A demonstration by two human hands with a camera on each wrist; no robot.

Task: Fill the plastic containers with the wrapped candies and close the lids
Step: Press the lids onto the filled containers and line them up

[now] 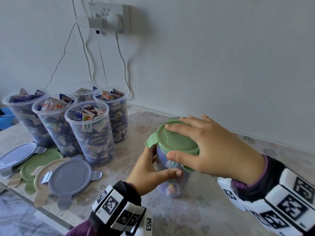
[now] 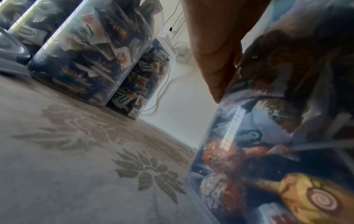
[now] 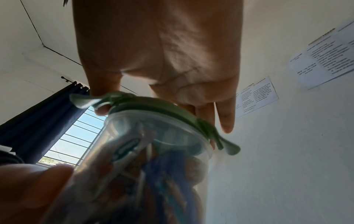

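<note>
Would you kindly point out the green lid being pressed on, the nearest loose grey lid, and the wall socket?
green lid (image 1: 177, 138), head view, bare top.
grey lid (image 1: 69, 175), head view, centre.
wall socket (image 1: 109, 16), head view, faceplate.

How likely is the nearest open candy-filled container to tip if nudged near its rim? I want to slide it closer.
The nearest open container looks tall and tapers to a narrower base, so a push near the rim could tip it. Packed to the rim with candies, it is probably fairly heavy, which steadies it. With no lid on, tipping would likely spill candies.
</note>
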